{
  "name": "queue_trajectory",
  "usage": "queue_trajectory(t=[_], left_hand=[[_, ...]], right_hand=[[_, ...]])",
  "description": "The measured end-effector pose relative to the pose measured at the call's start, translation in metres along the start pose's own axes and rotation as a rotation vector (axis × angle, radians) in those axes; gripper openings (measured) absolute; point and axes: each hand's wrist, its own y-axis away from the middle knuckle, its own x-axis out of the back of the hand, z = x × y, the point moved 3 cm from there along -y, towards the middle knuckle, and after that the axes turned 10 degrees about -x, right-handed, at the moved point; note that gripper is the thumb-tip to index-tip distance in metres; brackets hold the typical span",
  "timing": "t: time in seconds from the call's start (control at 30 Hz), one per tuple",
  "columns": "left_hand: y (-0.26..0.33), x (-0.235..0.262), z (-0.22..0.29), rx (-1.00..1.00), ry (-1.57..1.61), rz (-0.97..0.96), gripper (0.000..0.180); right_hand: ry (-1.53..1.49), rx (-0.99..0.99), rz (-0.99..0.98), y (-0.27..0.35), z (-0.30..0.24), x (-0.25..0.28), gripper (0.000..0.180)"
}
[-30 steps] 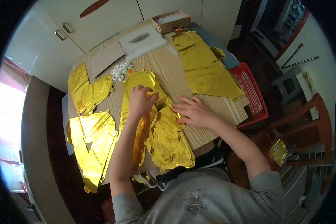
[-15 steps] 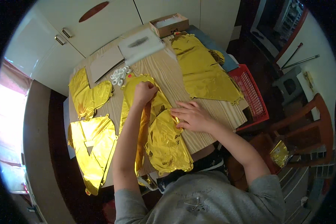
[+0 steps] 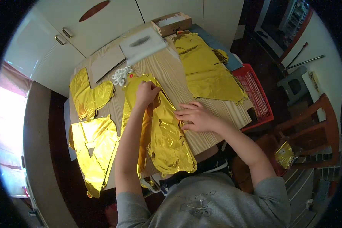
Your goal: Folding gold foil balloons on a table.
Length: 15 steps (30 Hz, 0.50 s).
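Note:
A long, flat gold foil balloon (image 3: 169,140) lies on the table in front of me, its near end hanging by the table's front edge. My left hand (image 3: 147,94) is closed on its upper part, thumb and fingers pinching the foil; an orange-tinted fold runs down beside my forearm. My right hand (image 3: 197,117) lies spread, fingertips on the foil's right edge and palm over the wood. To the left are a gold foil balloon with a curved outline (image 3: 89,93) and an A-shaped one (image 3: 97,152). A larger gold foil balloon (image 3: 209,70) lies at the far right.
White rings (image 3: 121,75) sit in a pile beyond the balloon. Behind are a white sheet (image 3: 144,47) with a dark smudge and an open cardboard box (image 3: 173,26). A red plastic basket (image 3: 260,95) stands by the table's right side, near a wooden chair (image 3: 323,129).
The near part of the middle balloon has shifted; its rounded dark-lined fold has smoothed into a flatter, longer surface. Both hands stay almost where they were.

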Motion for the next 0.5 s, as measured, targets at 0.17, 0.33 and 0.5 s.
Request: queue_trajectory(t=[0.17,0.33,0.5], left_hand=[[0.009,0.018,0.033,0.030,-0.193,-0.002,0.045],[0.042,0.013,0.060,-0.374,-0.285,-0.137,0.063],[0.069,0.006,0.080,-0.363,-0.298,-0.348,0.079]], right_hand=[[-0.002,0.003,-0.004,0.001,0.002,0.000,0.048],[0.005,0.001,-0.016,0.000,0.000,0.001,0.047],[0.013,-0.024,-0.053,0.000,-0.002,0.004,0.045]])
